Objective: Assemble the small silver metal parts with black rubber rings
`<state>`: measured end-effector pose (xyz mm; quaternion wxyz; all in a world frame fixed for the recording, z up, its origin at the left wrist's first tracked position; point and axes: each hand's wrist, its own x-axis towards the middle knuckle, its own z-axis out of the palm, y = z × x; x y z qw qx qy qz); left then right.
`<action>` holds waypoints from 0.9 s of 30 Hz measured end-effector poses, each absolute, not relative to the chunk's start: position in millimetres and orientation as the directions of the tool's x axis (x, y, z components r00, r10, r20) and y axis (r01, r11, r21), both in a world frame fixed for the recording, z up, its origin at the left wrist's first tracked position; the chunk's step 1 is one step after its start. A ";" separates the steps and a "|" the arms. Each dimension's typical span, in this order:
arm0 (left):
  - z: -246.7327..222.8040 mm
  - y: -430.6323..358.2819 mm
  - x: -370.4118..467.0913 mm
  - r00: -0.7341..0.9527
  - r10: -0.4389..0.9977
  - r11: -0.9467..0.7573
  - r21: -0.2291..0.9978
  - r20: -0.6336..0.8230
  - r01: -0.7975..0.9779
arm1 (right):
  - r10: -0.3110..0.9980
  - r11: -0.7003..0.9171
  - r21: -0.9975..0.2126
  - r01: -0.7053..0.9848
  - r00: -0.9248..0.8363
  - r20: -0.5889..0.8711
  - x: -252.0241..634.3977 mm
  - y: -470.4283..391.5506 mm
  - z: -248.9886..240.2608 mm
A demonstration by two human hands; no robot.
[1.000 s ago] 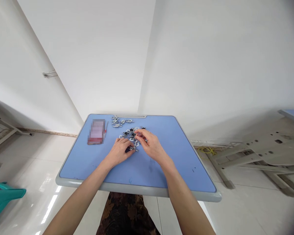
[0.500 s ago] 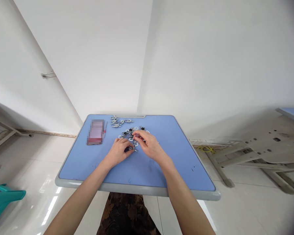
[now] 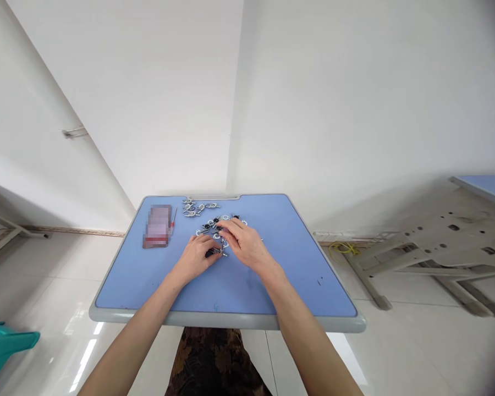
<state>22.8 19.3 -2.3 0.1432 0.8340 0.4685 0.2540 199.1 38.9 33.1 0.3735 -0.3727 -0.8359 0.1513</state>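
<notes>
My left hand (image 3: pixel 193 257) rests on the blue tabletop, with thumb and fingers closed on a small metal part (image 3: pixel 224 254) whose end sticks out past the fingertips. Most of that part is hidden under the fingers. Just above and to the right, my right hand (image 3: pixel 247 247) has its thumb and forefinger close together in a pinch. What it grips, if anything, is too small to make out. Around the fingertips lie several loose metal parts (image 3: pixel 207 226), some with black round pieces and some with oval flanges; my right hand covers some of them.
A second group of metal parts (image 3: pixel 191 208) lies at the table's back edge. Left of it are a thin red-handled tool (image 3: pixel 172 220) and a blurred flat rectangular item (image 3: pixel 157 228). A teal stool (image 3: pixel 10 346) stands at lower left, another desk (image 3: pixel 429 242) at right.
The view has shifted slightly, moving the table a little to the left in the picture. Both hands keep nearly the same pose over the parts.
</notes>
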 end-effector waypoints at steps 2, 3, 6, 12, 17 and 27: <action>-1.2 18.7 22.7 0.432 0.853 -0.521 0.481 0.292 0.705 | 0.730 0.683 -0.551 0.479 -0.451 0.513 200.5 38.7 33.9; -0.8 18.5 22.6 0.431 0.854 -0.521 0.481 0.292 0.705 | 0.727 0.686 -0.559 0.465 -0.452 0.517 200.9 38.9 33.7; -0.7 18.8 21.9 0.437 0.851 -0.524 0.482 0.290 0.702 | 0.732 0.681 -0.557 0.475 -0.416 0.539 200.2 41.2 29.9; -3.7 21.8 20.3 0.458 0.841 -0.540 0.478 0.287 0.692 | 0.771 0.609 -0.494 0.621 -0.317 0.552 196.9 43.3 24.5; -2.7 21.2 20.1 0.457 0.840 -0.542 0.483 0.292 0.687 | 0.729 0.682 -0.511 0.523 -0.429 0.534 200.7 40.5 31.8; -6.1 22.8 19.6 0.454 0.842 -0.540 0.488 0.292 0.686 | 0.740 0.645 -0.504 0.574 -0.305 0.599 193.4 44.1 23.1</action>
